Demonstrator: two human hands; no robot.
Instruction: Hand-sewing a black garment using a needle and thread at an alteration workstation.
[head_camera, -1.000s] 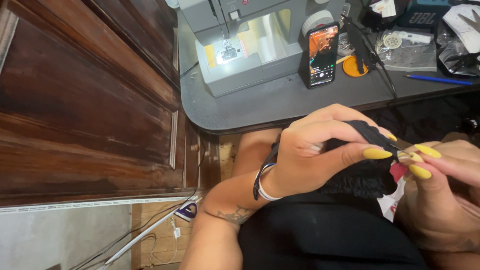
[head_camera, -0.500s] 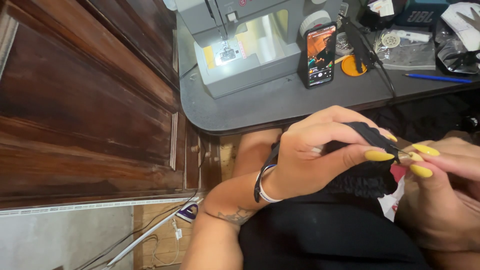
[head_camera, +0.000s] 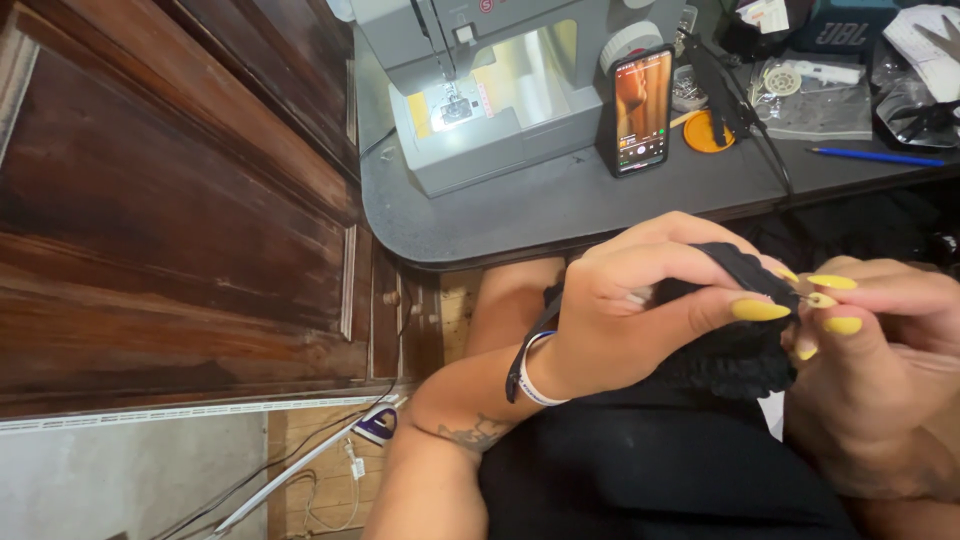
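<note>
Black fabric (head_camera: 730, 345) pinched between both hands' yellow-nailed fingers (head_camera: 700, 310)

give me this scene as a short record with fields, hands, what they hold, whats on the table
left hand: pinches the black fabric between thumb and fingers
right hand: fingertips meet the fabric edge beside the left thumb; something small may be pinched there, too small to tell
nails: yellow on both hands
left wrist: dark and white bands
table: grey, round-cornered
on table: grey sewing machine with lamp lit, phone propped upright with screen on, blue pen, orange disc
left of table: dark wooden panel
</note>
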